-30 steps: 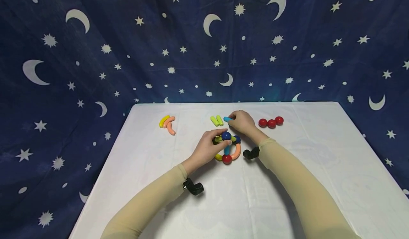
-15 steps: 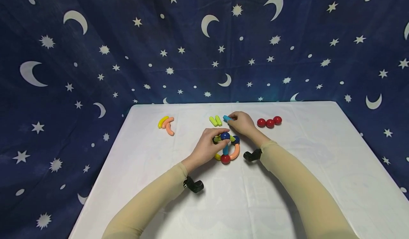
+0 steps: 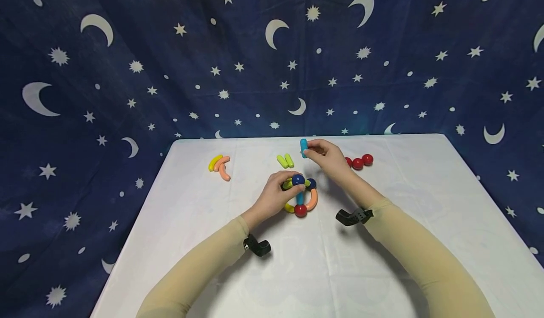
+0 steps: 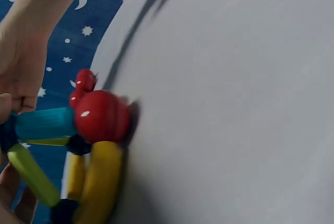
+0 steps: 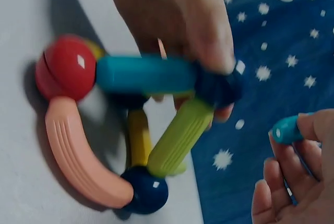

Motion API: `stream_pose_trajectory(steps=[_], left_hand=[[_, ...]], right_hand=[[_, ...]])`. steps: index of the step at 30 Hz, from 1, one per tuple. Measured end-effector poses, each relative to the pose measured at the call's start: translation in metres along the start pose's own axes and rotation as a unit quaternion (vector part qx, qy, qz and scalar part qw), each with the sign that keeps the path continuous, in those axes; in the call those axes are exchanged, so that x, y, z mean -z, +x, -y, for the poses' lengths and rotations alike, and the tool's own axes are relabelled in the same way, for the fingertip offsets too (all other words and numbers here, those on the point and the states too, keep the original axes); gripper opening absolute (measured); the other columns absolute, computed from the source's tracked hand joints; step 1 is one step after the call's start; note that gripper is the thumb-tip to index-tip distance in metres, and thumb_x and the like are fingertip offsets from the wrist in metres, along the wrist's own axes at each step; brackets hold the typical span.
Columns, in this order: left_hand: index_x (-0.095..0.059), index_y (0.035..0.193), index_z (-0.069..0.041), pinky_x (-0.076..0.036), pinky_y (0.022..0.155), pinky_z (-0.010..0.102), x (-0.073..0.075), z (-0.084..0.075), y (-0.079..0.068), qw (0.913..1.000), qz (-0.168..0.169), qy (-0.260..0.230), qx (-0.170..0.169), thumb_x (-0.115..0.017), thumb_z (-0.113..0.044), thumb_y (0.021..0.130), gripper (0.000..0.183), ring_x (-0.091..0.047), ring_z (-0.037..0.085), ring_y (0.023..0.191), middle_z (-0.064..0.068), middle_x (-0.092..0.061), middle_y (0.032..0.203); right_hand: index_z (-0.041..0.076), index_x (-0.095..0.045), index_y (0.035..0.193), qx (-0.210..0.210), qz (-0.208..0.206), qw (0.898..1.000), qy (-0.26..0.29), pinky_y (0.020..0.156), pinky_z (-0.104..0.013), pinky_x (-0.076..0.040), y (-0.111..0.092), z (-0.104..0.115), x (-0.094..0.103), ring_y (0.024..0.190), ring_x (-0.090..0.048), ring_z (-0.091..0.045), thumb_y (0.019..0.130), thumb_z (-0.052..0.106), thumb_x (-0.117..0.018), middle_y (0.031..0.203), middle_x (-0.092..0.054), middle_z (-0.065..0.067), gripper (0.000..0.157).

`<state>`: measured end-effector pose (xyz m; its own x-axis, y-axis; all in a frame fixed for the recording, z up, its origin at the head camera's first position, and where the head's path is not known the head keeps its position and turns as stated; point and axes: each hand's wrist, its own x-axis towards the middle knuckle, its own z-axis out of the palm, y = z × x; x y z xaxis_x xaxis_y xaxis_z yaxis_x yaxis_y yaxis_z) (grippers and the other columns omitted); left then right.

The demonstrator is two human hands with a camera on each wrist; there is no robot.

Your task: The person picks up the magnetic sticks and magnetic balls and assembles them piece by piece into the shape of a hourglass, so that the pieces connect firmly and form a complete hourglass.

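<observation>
My left hand (image 3: 272, 196) grips the top dark blue ball (image 3: 298, 180) of a small frame of balls and rods standing on the table. In the right wrist view, a blue rod (image 5: 148, 74) links that ball to a red ball (image 5: 68, 67), with a straight lime rod (image 5: 180, 138) and a curved salmon rod (image 5: 86, 161) meeting at another dark blue ball (image 5: 145, 190). Yellow curved rods (image 4: 99, 182) show in the left wrist view. Beyond the frame, my right hand (image 3: 329, 159) pinches a loose blue rod (image 3: 303, 148), held upright between thumb and fingers.
Two lime rods (image 3: 285, 161) lie behind the frame. Farther left is a small group of curved rods, one yellow (image 3: 215, 162) and two salmon (image 3: 224, 172). Red balls (image 3: 358, 163) sit in a row at right, one partly hidden by my right wrist. A star-patterned curtain (image 3: 255, 58) hangs behind the table (image 3: 272, 280).
My right hand has lifted the loose blue rod off the table and turned it from lying to upright. My left hand stays on the frame, which has barely moved.
</observation>
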<state>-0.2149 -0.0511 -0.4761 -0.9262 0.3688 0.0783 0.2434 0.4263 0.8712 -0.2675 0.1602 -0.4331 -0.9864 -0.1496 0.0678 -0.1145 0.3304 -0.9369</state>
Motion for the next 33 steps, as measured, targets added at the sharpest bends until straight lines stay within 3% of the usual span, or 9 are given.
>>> stream_pose_trajectory(steps=[5,7,9,14,16,21,26,30,33], left_hand=[[-0.067,0.132,-0.016,-0.039,0.111,0.043,0.006,-0.009,0.003,0.9928,0.000,0.113,-0.040,-0.069,-0.043,0.097,0.044,-0.045,0.020,0.135,0.002,-0.059,0.141],[-0.068,0.131,-0.014,-0.038,0.112,0.044,0.009,-0.013,0.005,0.9902,0.002,0.132,-0.044,-0.071,-0.040,0.096,0.044,-0.046,0.023,0.135,0.004,-0.059,0.142],[-0.067,0.130,-0.013,-0.038,0.112,0.045,0.009,-0.013,0.006,0.9934,0.013,0.108,-0.036,-0.071,-0.039,0.095,0.044,-0.047,0.023,0.135,0.005,-0.060,0.140],[-0.064,0.131,-0.017,-0.042,0.108,0.042,0.003,-0.001,0.003,0.9990,0.037,-0.024,0.000,-0.070,-0.044,0.097,0.044,-0.052,0.017,0.126,-0.002,-0.059,0.134],[-0.065,0.129,-0.021,-0.043,0.107,0.041,0.002,0.002,0.002,0.9985,0.041,-0.035,-0.001,-0.069,-0.047,0.097,0.042,-0.053,0.014,0.123,-0.005,-0.058,0.133],[-0.066,0.127,-0.022,-0.040,0.111,0.042,0.007,-0.002,0.004,0.9968,0.049,0.052,-0.037,-0.063,-0.050,0.099,0.039,-0.049,0.016,0.131,-0.006,-0.057,0.139],[-0.068,0.131,-0.019,-0.040,0.111,0.044,0.012,-0.010,0.006,0.9886,0.028,0.137,-0.054,-0.067,-0.049,0.097,0.045,-0.049,0.022,0.134,0.000,-0.058,0.143],[-0.066,0.134,-0.023,-0.042,0.109,0.043,0.009,-0.006,0.004,0.9985,0.024,0.046,-0.017,-0.072,-0.049,0.094,0.049,-0.052,0.018,0.130,-0.004,-0.060,0.137],[-0.066,0.134,-0.024,-0.041,0.109,0.042,0.006,0.000,0.001,0.9987,0.018,-0.045,0.013,-0.073,-0.050,0.093,0.049,-0.052,0.016,0.129,-0.006,-0.058,0.134]], right_hand=[[0.009,-0.065,0.128,0.026,0.061,0.998,0.011,0.098,-0.046,-0.049,-0.017,0.012,0.001,0.109,-0.064,-0.026,0.099,0.032,-0.071,0.119,-0.069,-0.008,0.038],[0.008,-0.066,0.128,0.031,0.082,0.996,0.011,0.096,-0.045,-0.050,-0.021,0.014,0.001,0.109,-0.063,-0.027,0.099,0.030,-0.071,0.120,-0.067,-0.008,0.036],[0.008,-0.066,0.128,0.034,0.095,0.995,0.011,0.096,-0.044,-0.050,-0.025,0.015,-0.001,0.111,-0.062,-0.026,0.099,0.028,-0.071,0.121,-0.067,-0.008,0.036],[0.006,-0.066,0.127,0.027,0.107,0.993,0.031,0.097,-0.054,-0.049,-0.028,0.011,-0.005,0.112,-0.060,-0.028,0.099,0.026,-0.071,0.122,-0.066,-0.009,0.035],[0.006,-0.066,0.127,0.027,0.109,0.993,0.039,0.096,-0.057,-0.050,-0.029,0.010,-0.007,0.111,-0.061,-0.028,0.099,0.025,-0.071,0.121,-0.066,-0.010,0.034],[0.006,-0.066,0.127,0.035,0.110,0.993,0.038,0.095,-0.058,-0.050,-0.028,0.007,-0.010,0.111,-0.061,-0.028,0.099,0.024,-0.070,0.121,-0.066,-0.010,0.033],[0.007,-0.067,0.127,0.035,0.110,0.993,0.038,0.094,-0.054,-0.052,-0.027,0.007,-0.011,0.111,-0.061,-0.028,0.099,0.024,-0.070,0.120,-0.067,-0.009,0.033],[0.008,-0.068,0.128,0.030,0.113,0.992,0.041,0.092,-0.050,-0.053,-0.029,0.007,-0.012,0.108,-0.063,-0.028,0.099,0.024,-0.071,0.119,-0.067,-0.010,0.033],[0.007,-0.068,0.128,0.030,0.117,0.992,0.045,0.092,-0.054,-0.052,-0.029,0.008,-0.013,0.107,-0.063,-0.029,0.098,0.024,-0.071,0.119,-0.067,-0.010,0.034]])
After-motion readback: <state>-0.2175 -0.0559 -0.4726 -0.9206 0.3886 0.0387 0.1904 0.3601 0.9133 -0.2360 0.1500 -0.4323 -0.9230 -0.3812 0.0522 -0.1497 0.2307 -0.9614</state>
